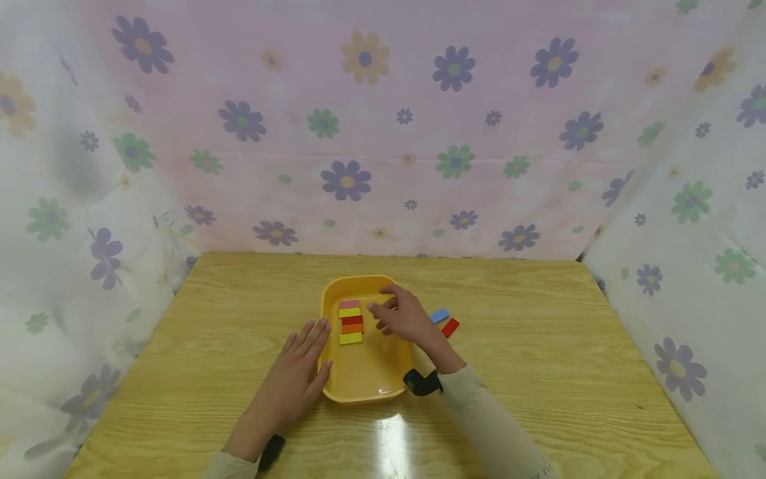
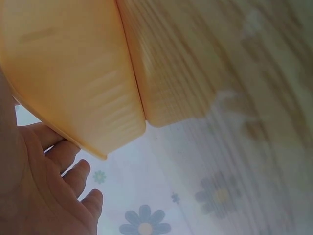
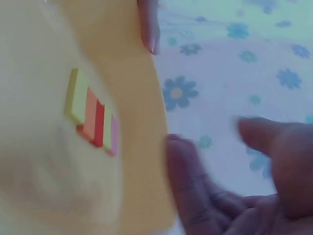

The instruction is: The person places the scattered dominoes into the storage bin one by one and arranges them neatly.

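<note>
A yellow plastic tray (image 1: 371,379) stands on the table. Inside it, toward its left side, lies a column of flat blocks: a pink block (image 1: 350,304), a yellow block (image 1: 350,313), a red block (image 1: 352,320), an orange block (image 1: 352,328) and another yellow block (image 1: 350,339) nearest me. My left hand (image 1: 299,366) touches the tray's left rim with its fingers extended. Over the right part of the tray hovers my right hand (image 1: 407,318), thumb and index finger apart and nothing between them; the right wrist view shows that gap too.
On the table to the right of the tray lie a blue block (image 1: 439,315) and a red block (image 1: 451,327), close to my right wrist. The wooden table (image 1: 538,332) is enclosed at the back and sides by a flowered curtain (image 1: 407,199).
</note>
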A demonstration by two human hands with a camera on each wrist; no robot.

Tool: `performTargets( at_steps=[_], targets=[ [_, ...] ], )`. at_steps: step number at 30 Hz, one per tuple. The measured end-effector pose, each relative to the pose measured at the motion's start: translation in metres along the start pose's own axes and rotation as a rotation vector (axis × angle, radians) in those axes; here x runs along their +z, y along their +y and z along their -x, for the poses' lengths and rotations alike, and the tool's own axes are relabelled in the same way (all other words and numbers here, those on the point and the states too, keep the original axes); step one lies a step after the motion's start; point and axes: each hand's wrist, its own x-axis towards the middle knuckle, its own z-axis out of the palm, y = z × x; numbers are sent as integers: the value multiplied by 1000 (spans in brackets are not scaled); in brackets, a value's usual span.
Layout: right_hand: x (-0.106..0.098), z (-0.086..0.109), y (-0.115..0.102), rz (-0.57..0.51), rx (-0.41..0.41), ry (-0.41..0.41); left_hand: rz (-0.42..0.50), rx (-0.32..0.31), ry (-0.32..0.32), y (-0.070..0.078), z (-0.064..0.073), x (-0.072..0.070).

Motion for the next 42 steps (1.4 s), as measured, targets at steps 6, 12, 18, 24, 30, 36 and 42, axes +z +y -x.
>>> performTargets(
  at_steps=[6,12,18,24,30,36,42],
  targets=[
    [-23,15,32,-262,-169,219,2,3,-6,1,0,0],
    [-46,31,67,-397,-146,345,10,7,-1,1,0,0],
    [-72,44,95,-339,-110,335,15,5,0,2,-2,1],
    [-101,54,114,-75,-140,264,20,1,-1,2,-2,0],
    [-120,53,124,202,-218,190,13,2,0,3,-1,2],
    [-126,43,124,310,-271,82,13,5,10,3,0,2],
    [-126,36,120,357,-261,24,14,3,11,3,0,2]
  ],
)
